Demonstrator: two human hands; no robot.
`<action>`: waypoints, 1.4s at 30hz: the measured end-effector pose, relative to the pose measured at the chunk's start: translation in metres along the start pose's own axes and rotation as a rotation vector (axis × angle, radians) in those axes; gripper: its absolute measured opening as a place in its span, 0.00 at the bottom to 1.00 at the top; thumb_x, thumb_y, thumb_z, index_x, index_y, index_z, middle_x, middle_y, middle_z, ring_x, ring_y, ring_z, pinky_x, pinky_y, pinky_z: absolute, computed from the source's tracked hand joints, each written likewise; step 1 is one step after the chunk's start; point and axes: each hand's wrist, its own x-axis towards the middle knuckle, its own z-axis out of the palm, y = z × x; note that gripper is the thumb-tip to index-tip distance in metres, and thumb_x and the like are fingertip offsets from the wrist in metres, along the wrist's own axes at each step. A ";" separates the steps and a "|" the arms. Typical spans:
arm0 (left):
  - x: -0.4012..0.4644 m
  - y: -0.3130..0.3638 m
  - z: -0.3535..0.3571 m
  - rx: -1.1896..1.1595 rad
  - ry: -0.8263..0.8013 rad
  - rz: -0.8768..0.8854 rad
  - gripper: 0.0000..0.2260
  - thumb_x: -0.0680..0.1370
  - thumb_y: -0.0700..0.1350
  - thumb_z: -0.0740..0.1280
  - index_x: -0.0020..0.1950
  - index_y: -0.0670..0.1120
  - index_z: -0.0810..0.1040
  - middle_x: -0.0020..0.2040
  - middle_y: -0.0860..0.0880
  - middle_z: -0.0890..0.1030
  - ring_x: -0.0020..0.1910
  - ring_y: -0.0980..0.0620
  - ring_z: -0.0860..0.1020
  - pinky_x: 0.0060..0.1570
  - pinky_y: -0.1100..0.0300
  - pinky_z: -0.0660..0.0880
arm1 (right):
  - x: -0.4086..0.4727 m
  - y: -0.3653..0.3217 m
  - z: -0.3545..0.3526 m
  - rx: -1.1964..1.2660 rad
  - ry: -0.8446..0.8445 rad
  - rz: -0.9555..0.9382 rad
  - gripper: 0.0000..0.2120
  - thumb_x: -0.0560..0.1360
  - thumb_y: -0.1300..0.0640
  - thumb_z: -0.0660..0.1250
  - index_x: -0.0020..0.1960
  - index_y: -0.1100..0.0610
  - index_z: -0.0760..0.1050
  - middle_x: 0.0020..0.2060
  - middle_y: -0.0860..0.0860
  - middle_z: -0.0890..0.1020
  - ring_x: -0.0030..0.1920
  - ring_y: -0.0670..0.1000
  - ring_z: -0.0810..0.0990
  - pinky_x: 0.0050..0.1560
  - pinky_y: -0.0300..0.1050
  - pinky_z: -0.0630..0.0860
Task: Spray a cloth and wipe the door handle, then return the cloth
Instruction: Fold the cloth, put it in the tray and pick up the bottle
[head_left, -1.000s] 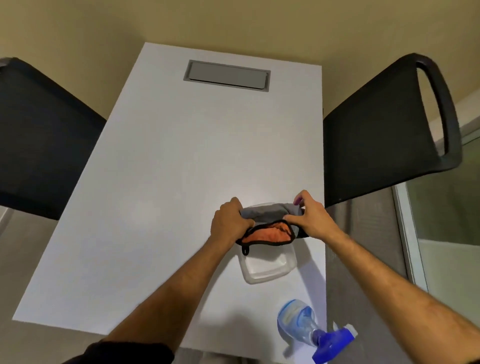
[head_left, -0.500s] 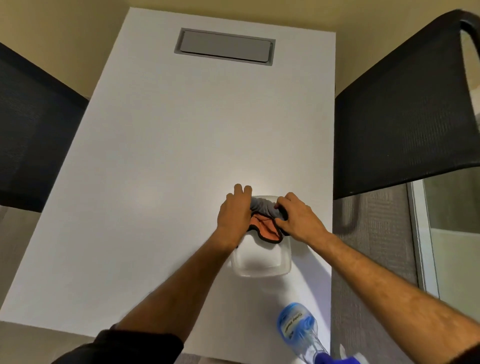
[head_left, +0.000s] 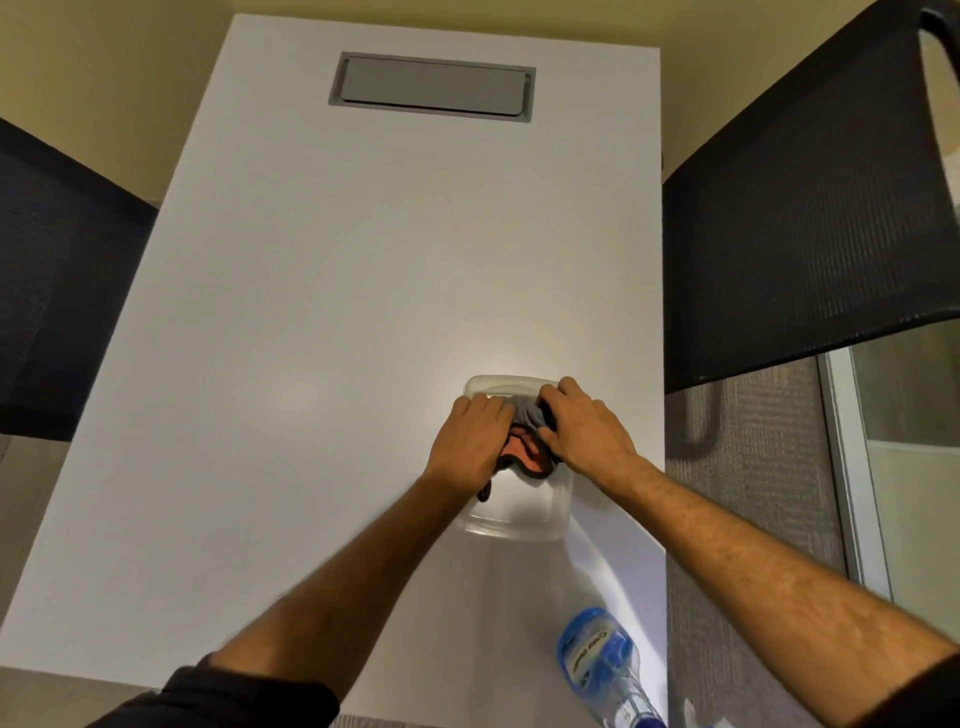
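A grey and orange cloth (head_left: 525, 435) with a dark hem is bunched over the far half of a clear plastic container (head_left: 519, 519) on the white table (head_left: 311, 338). My left hand (head_left: 470, 444) presses on the cloth's left side and my right hand (head_left: 582, 431) grips its right side. Both hands cover most of the cloth. A blue spray bottle (head_left: 597, 654) lies on the table near its front right corner. No door handle is in view.
A grey cable hatch (head_left: 431, 85) is set in the table's far end. Black mesh chairs stand at the left (head_left: 57, 291) and at the right (head_left: 810, 218). A grey partition and a glass panel (head_left: 909, 467) run along the right.
Both hands have brought the cloth together and lowered it into the container, bunching it smaller. The view has tipped down and closer to the table.
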 end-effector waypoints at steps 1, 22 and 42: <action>0.001 -0.001 0.001 -0.021 -0.008 -0.005 0.15 0.78 0.54 0.66 0.61 0.49 0.75 0.58 0.50 0.80 0.57 0.48 0.76 0.63 0.54 0.67 | 0.002 0.000 0.001 -0.002 0.007 -0.002 0.13 0.79 0.51 0.66 0.60 0.54 0.71 0.56 0.55 0.74 0.42 0.57 0.79 0.45 0.54 0.81; 0.002 -0.001 -0.002 -0.047 -0.037 -0.002 0.19 0.77 0.52 0.71 0.66 0.48 0.74 0.65 0.47 0.77 0.61 0.46 0.73 0.62 0.53 0.70 | -0.010 0.023 0.000 0.046 0.126 -0.145 0.18 0.83 0.49 0.59 0.70 0.54 0.69 0.62 0.54 0.73 0.50 0.54 0.80 0.46 0.52 0.82; -0.103 0.054 -0.065 -0.360 -0.109 0.155 0.21 0.78 0.42 0.67 0.71 0.47 0.74 0.68 0.49 0.77 0.66 0.47 0.75 0.62 0.60 0.70 | -0.183 0.036 -0.056 0.359 0.021 0.141 0.14 0.82 0.55 0.62 0.66 0.52 0.77 0.56 0.50 0.82 0.50 0.49 0.81 0.56 0.46 0.80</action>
